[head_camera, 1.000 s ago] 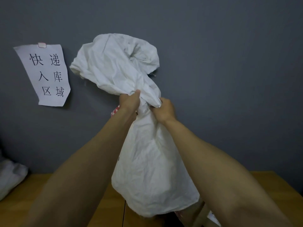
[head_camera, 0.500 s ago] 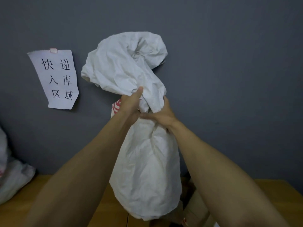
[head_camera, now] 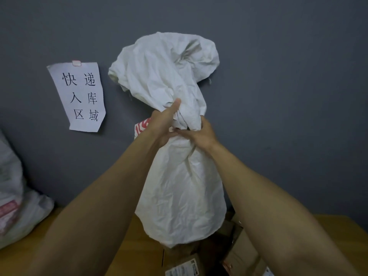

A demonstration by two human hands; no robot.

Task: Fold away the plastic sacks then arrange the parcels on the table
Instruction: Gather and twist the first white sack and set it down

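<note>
Head camera view: a person stands at a wooden table (head_camera: 127, 248) set against a dark grey wall (head_camera: 288, 96), with both bare arms stretched forward. The two hands hold a crumpled white plastic sack (head_camera: 179, 196) up in front of the wall, gathered at a narrow waist. The left hand (head_camera: 162, 126) wraps its fingers round that waist, its thumb lying up along the material. The right hand (head_camera: 201, 134) grips the same bunched neck from the other side with its fingers curled in, and the two hands touch.

Above the hands the sack balloons out in a loose fold. Below them it hangs down to brown cardboard parcels (head_camera: 242, 253) lying on the table; I cannot tell whether it touches them. The sack and the right forearm hide much of those parcels.

A patch of red and white print (head_camera: 141, 125) shows behind the left wrist. A paper sign (head_camera: 78, 96) with six handwritten characters hangs on the wall to the left. At the far left edge a second, bulging sack (head_camera: 20, 206) rests on the table.
</note>
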